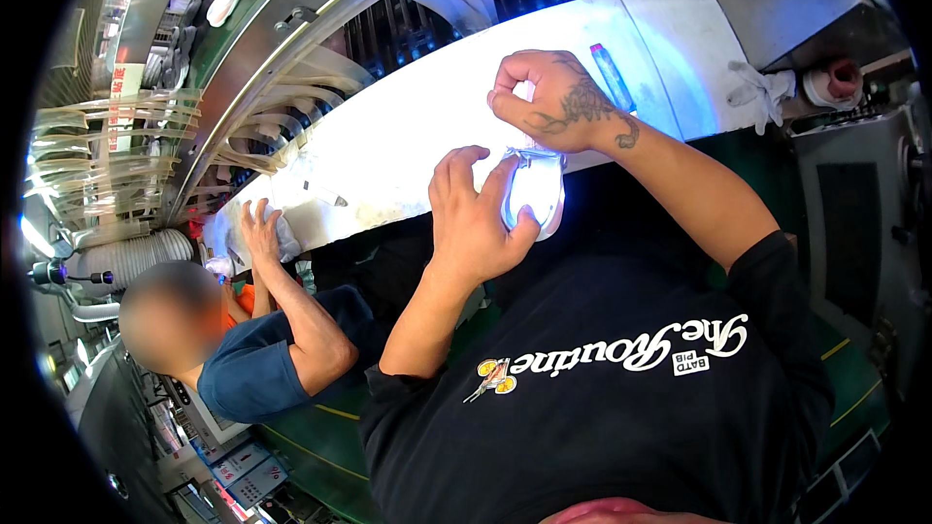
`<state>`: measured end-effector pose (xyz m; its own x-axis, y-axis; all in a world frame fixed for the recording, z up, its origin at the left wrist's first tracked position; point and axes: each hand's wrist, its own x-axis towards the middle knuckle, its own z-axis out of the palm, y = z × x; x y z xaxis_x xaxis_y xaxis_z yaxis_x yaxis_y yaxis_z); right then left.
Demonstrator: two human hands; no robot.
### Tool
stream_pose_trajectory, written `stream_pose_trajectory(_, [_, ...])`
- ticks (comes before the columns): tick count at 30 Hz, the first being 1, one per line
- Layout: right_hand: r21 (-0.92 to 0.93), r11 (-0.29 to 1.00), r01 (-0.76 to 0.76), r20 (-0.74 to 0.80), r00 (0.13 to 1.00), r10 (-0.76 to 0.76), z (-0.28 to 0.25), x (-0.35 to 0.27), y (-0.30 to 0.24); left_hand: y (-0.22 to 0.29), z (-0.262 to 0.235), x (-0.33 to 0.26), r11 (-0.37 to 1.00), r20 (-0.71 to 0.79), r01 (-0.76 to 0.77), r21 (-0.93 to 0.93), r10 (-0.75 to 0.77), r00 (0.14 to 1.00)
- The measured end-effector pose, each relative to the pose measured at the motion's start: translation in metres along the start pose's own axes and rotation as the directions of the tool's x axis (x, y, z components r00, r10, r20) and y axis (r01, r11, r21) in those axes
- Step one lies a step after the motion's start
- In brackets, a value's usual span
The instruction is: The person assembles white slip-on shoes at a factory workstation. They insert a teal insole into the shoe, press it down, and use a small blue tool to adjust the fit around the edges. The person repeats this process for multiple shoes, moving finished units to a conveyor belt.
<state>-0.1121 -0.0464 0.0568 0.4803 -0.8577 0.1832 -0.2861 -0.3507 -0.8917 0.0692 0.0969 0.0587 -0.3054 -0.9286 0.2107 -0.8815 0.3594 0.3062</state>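
Your left hand (476, 223) is gripping a smooth, glossy white shoe sole (537, 192), seemingly rubber or plastic. The counter (408, 126) is glaring bright, smooth and white. A crumpled white cloth (762, 92) is lying matt beside brushed metal housing (806, 0).

1. One view only, the head camera, so nothing is shared with a second view.
2. It sits up high and looks steeply down over the person's own chest.
3. It faces a bright white worktable (408, 126) crossing the upper centre of the frame.
4. It's close: both forearms rise from the lower frame.
5. The fisheye bends straight edges, and black corners ring the frame.
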Motion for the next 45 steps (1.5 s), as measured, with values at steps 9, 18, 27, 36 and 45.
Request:
stream_pose_trajectory(9, [-0.002, 0.999, -0.045, 0.031, 0.999, 0.045, -0.004, -0.004, -0.001, -0.003, 0.003, -0.001, 0.973, -0.031, 0.112, -0.201, -0.121, 0.992])
stream_pose_trajectory(18, [0.002, 1.000, 0.006, 0.016, 1.000, -0.006, -0.002, -0.004, -0.002, -0.018, 0.009, 0.003, 0.814, 0.184, 0.245, -0.527, -0.173, 0.968])
stream_pose_trajectory(27, [0.005, 0.998, 0.056, -0.013, 0.998, -0.056, 0.003, -0.008, 0.000, -0.005, 0.010, -0.002, 0.858, 0.040, 0.228, -0.461, -0.237, 0.971])
stream_pose_trajectory(36, [-0.005, 1.000, -0.007, -0.026, 1.000, 0.007, -0.004, -0.012, -0.001, 0.008, -0.006, -0.001, 0.998, 0.001, 0.050, -0.037, -0.050, 0.999])
stream_pose_trajectory(45, [0.010, 0.968, 0.251, -0.002, 0.968, -0.251, 0.005, -0.019, 0.001, -0.001, -0.010, 0.009, 0.987, 0.238, 0.092, -0.135, -0.058, 0.969])
